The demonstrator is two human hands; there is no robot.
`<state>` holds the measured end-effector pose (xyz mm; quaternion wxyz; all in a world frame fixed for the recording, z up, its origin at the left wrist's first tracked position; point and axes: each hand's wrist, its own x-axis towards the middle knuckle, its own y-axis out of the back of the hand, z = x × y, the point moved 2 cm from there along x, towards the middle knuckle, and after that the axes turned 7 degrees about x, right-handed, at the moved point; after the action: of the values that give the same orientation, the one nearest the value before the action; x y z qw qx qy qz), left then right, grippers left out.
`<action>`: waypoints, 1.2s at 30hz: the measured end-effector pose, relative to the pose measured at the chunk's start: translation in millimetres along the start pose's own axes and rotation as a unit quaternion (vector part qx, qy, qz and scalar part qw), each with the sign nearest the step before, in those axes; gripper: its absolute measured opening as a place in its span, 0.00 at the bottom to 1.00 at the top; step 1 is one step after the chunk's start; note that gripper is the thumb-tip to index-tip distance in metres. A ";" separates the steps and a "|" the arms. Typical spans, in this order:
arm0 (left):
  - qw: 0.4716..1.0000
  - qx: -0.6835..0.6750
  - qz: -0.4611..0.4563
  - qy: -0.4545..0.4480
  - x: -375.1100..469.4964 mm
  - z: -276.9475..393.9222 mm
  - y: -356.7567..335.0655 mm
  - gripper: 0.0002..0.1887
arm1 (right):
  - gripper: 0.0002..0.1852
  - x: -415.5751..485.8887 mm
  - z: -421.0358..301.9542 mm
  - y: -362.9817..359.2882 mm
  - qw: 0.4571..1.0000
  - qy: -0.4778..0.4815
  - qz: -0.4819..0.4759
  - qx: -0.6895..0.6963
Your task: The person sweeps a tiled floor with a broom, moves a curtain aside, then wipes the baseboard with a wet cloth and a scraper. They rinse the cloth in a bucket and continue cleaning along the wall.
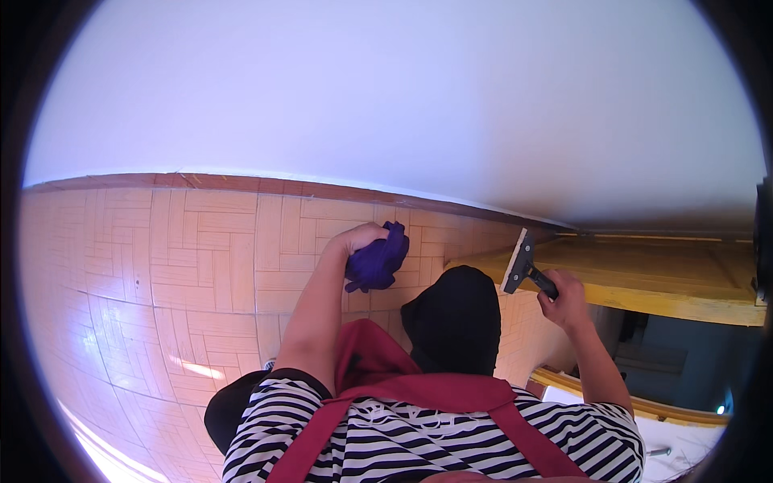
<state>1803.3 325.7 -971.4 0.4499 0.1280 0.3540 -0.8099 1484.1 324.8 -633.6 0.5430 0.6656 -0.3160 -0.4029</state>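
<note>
A crumpled purple cloth (377, 259) hangs from my left hand (364, 235), which grips it above the tiled floor near the foot of the wall. My right hand (566, 300) is closed around the black handle of a scraper (519, 265), with its wide head angled up and to the left. A pale strip runs along the edge of the head. The scraper is in front of a yellow wooden door (634, 271) and appears apart from the white wall (374, 102).
A reddish-brown tile baseboard (272, 185) runs along the wall's foot. Wood-patterned tiles (205, 253) cover the floor. My black-clad knee (456, 320) and red apron (416, 386) are close below my hands. A yellow frame (634, 395) borders a doorway at right.
</note>
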 end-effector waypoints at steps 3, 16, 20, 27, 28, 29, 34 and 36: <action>0.999 -0.017 -0.026 -0.022 -10.4 8.7 4.6 0.20 | 0.11 -30.0 -6.9 -1.1 0.980 -0.107 0.053 0.161; 0.958 -0.006 -0.196 -0.209 -110.1 178.4 -114.3 0.32 | 0.33 -10.5 -136.7 -17.7 0.761 -0.096 0.102 0.633; 0.923 0.146 -0.188 -0.301 -119.6 193.9 -183.2 0.37 | 0.30 -14.5 -144.1 -60.3 0.533 -0.189 0.217 0.796; 0.788 0.512 0.110 -0.324 -150.6 183.8 -221.5 0.28 | 0.12 -31.0 -137.5 -116.1 0.364 -0.336 0.374 0.784; 0.745 0.536 0.147 -0.368 -156.3 180.6 -221.6 0.28 | 0.11 -32.8 -135.1 -117.0 0.397 -0.344 0.373 0.765; 0.700 0.552 0.184 -0.413 -158.9 177.4 -218.2 0.28 | 0.11 -32.7 -134.3 -118.2 0.442 -0.364 0.394 0.719; 0.831 0.485 0.064 -0.263 -130.2 135.2 -188.2 0.27 | 0.25 -17.1 -159.7 -131.9 0.692 -0.366 0.304 0.543; 0.866 0.469 0.081 -0.156 -113.9 114.8 -170.4 0.28 | 0.38 -11.4 -176.1 -146.9 0.751 -0.298 0.193 0.557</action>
<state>1740.5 378.1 -751.2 0.4504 0.2236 -0.1538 -0.8506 1631.1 447.9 -760.0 0.0204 0.6213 -0.7519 -0.2198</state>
